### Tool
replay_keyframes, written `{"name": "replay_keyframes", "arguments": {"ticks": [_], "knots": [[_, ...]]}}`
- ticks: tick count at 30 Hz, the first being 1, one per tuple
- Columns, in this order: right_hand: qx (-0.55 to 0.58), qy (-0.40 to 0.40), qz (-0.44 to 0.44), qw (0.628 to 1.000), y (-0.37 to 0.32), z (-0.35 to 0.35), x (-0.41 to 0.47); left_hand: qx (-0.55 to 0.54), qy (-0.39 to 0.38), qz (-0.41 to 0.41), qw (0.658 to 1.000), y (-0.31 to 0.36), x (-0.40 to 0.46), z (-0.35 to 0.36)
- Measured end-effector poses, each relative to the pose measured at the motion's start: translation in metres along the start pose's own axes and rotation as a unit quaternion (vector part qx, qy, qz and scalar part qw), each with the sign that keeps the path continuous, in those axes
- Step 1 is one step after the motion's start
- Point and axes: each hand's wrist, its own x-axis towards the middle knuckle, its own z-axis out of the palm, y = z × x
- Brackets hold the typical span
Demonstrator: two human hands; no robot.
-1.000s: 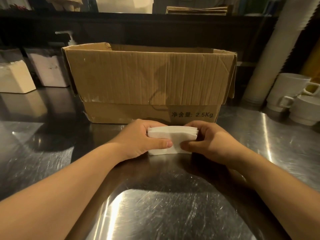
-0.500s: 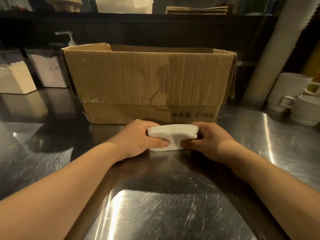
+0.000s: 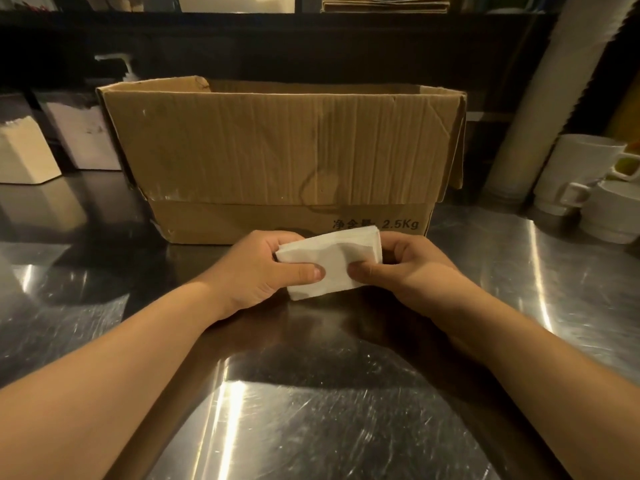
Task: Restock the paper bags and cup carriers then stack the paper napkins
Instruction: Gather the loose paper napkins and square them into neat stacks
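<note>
A small stack of white paper napkins is held between both hands just in front of an open brown cardboard box on the steel counter. My left hand grips the stack's left end, thumb pressed on its near face. My right hand grips the right end the same way. The stack is tilted, its right side raised. Folded brown paper bags lie on the dark shelf behind the box.
White napkin-filled holders and a pump bottle stand at the back left. A tall sleeve of white cups leans at the right, beside stacked white mugs.
The napkin stack has tilted, its right end lifted off the counter, and both hands have shifted slightly with it. The box and other items have not moved.
</note>
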Motion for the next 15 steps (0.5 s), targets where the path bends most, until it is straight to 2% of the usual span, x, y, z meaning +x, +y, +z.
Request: {"name": "replay_keyframes", "arguments": {"ticks": [6, 10, 12, 15], "knots": [[0.167, 0.011, -0.011, 0.986, -0.002, 0.004, -0.005, -0.044, -0.036, -0.043, 0.997, 0.007, -0.004, 0.003], [0.276, 0.042, -0.007, 0.960, -0.013, 0.004, 0.003, -0.123, 0.001, -0.070, 0.990, 0.017, -0.002, 0.009], [0.286, 0.042, 0.018, 0.957, -0.023, 0.001, 0.008, -0.165, 0.015, -0.097, 0.981, 0.025, -0.001, 0.010], [0.220, 0.048, 0.027, 0.974, -0.045, -0.004, 0.010, -0.201, 0.010, -0.117, 0.973, 0.046, 0.000, 0.007]]}}
